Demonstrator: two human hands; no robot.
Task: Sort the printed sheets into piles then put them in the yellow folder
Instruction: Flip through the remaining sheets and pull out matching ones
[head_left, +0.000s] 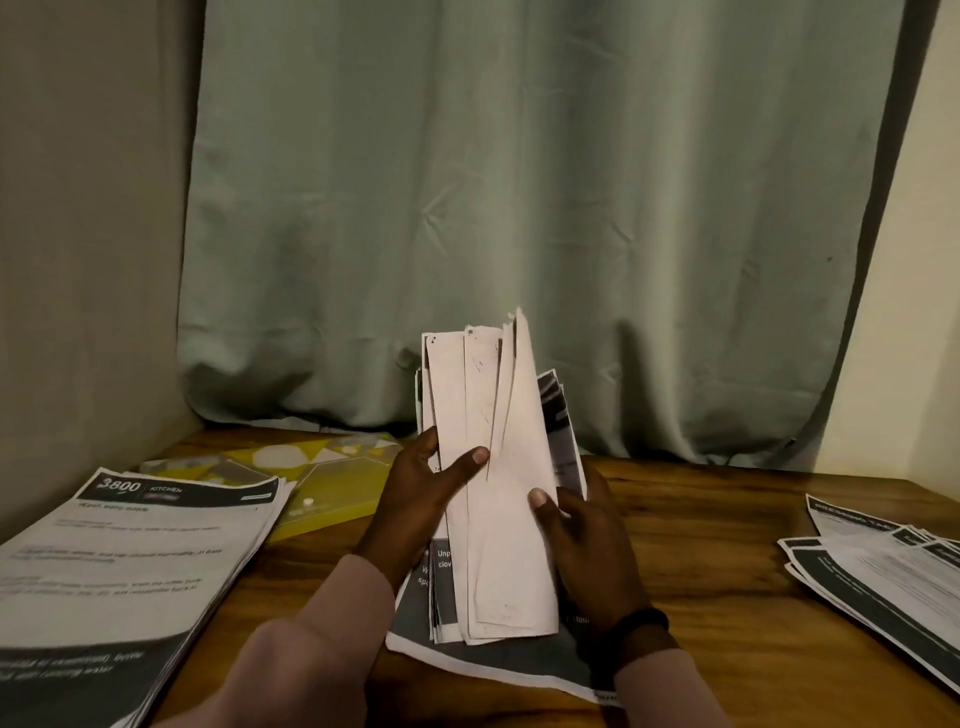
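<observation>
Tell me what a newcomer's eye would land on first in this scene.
First, the bundle of sheets held upright at the centre, gripped by the left hand and the right hand above a sheet lying on the wooden table. Next, the pile with the dark "3800 KITCHEN" header at the left, partly covering the yellow folder. A fanned pile lies at the right edge.

— Where am I looking from?
— I have one head-worn view, above the near edge of the wooden table (701, 525), facing forward and down toward its far edge and the curtain (519, 208).
— How close?
— Close: both forearms enter from the bottom of the picture.
</observation>
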